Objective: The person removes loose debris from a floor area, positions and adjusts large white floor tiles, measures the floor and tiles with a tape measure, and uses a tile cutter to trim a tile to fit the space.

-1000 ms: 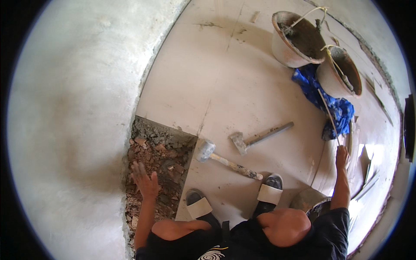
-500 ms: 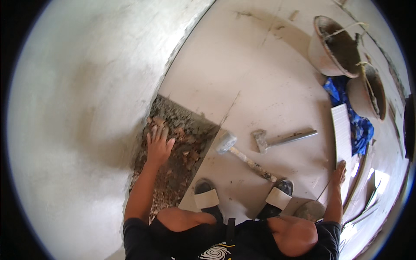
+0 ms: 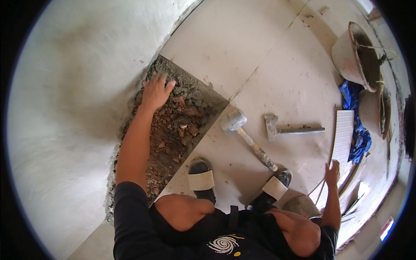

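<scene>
Mallet (image 3: 251, 142), head view, lay on the pale tiled floor (image 3: 216, 47), grey head at upper left, worn handle slanting toward lower right; used as landmark below.

Left hand (image 3: 156, 92) was beyond and left of the mallet, fingers and thumb apart, nothing seen in the grasp, over the rubble patch (image 3: 169, 143). Contact with the rubble: could not tell. Patch lay directly left of the mallet, reddish broken bits, with a rough grey mortar strip (image 3: 184, 80) along the far edge. Grey wall (image 3: 73, 108) stood farther left of the mallet, bordering the patch.

Right hand (image 3: 333, 173) was right of the mallet, at the long edge of a light tile with a grid-patterned face (image 3: 343, 130); thumb or finger pointed up, could not tell if it gripped. Tile was right of the mallet too, touching or overlapping blue sheeting (image 3: 360, 141).

Hammer (image 3: 299, 130) with blocky head lay just right of the mallet, apart from it. Two dirty buckets, larger (image 3: 346, 60) and smaller (image 3: 370, 112), sat beyond and right of the mallet. Slippers with pale straps (image 3: 201, 180) were nearer the body than the mallet's head.
</scene>
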### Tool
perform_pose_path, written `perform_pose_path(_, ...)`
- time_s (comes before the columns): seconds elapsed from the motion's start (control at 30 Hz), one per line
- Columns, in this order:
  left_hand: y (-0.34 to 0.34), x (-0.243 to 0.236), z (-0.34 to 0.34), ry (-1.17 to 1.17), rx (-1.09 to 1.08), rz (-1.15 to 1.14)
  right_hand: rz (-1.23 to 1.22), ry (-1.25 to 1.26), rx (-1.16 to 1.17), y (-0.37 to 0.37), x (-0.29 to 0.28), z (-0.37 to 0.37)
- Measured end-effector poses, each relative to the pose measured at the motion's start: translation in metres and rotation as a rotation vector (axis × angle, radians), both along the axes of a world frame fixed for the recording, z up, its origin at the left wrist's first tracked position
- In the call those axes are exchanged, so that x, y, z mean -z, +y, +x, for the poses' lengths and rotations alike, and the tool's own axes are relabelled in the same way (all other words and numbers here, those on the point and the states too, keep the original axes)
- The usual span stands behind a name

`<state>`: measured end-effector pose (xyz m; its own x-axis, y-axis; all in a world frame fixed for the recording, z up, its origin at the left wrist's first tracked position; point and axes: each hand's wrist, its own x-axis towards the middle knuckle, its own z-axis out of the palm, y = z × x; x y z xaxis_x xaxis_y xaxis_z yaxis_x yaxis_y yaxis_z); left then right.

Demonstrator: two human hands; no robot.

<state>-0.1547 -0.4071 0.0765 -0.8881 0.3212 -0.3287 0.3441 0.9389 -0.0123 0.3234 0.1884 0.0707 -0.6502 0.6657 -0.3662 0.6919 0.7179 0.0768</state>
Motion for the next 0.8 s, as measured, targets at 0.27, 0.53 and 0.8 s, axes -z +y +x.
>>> perform_pose_path(0.27, 0.023, 0.051, -0.078, 0.106, -0.104, 0.191, -0.522, 0.099, -0.612, -0.214, -0.022, -0.134)
perform_pose_path(0.53, 0.04, 0.071, -0.103, 0.087, -0.16, 0.086, -0.532, 0.195, -0.124, -0.298, -0.007, -0.16)
perform_pose_path(0.8, 0.041, 0.07, -0.102, 0.107, -0.178, 0.107, -0.854, 0.908, -0.242, -0.353, -0.018, -0.405)
